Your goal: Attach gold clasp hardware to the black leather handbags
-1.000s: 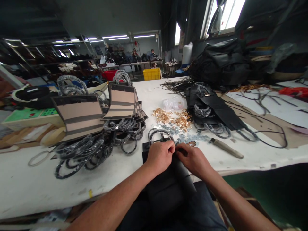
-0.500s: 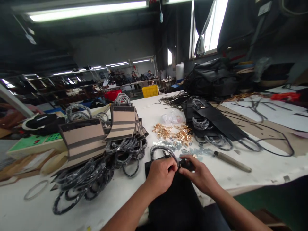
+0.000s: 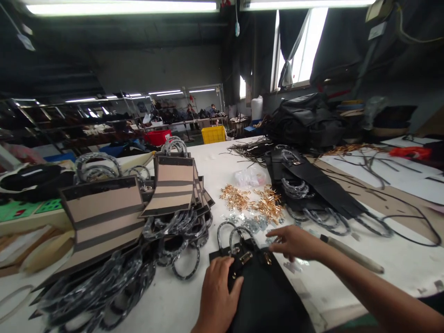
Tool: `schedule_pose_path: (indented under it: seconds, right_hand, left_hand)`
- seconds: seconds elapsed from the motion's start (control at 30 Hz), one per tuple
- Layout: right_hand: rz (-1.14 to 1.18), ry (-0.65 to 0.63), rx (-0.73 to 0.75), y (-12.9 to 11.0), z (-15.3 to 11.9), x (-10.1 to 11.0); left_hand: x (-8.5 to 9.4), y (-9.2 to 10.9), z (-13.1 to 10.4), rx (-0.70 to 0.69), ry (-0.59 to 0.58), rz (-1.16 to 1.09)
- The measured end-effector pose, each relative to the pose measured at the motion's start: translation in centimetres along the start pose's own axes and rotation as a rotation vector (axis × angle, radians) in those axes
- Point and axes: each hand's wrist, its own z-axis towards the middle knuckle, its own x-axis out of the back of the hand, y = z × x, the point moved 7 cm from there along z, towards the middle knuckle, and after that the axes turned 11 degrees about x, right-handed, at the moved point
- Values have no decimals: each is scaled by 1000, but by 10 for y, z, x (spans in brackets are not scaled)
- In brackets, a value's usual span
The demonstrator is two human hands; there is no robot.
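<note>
flatly, the left hand (image 3: 221, 289) rests on black bag material (image 3: 268, 293).

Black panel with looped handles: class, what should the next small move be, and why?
Probably the right hand should pinch one of the silvery metal pieces: it is stretched out close beside them, while the left hand lies on the black panel and could steady it. Whether the right already holds one is unclear.

No readable text, no legible numbers, labels or signs
</note>
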Motion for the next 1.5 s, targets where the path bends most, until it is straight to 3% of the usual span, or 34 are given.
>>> schedule_pose_path:
  seconds: [0.1,0.17,0.33,0.47,0.63,0.77,0.83,0.97,1.07,1.13,1.5]
  right_hand:
    - [-48,162,50,-13,44,30]
    - [-228,273,100,-20,79,37]
    - [-558,180,99,-11,155,-7]
    - [-634,167,50,3,177,-32]
    - [-642,208,77,4,175,-34]
    - [-569,285,122,-10,157,-32]
    - [-379,308,154,-19,146,-35]
    - [217,314,174,-26,124,-53]
    - [366,310,190,-25,114,-66]
    - [388,316,214,-23,112,-71]
    - [297,360,267,-26,109,-60]
  left_hand:
    - [-7,-11,-2,4,-4,-12]
    - [-8,-13,-1,-7,-2,-12]
    - [-11,-18,-2,-68,24,-16]
    - [-9,-21,-6,-127,92,-36]
    - [14,-9,8,-122,135,-182]
    - [25,-13,61,120,90,-402]
    - [15,-21,93,256,18,-527]
    - [-23,-31,134,324,-136,-763]
    - [-50,-39,135,389,-221,-936]
    - [-58,-44,129,425,-214,-984]
    - [-61,-43,129,511,-97,-955]
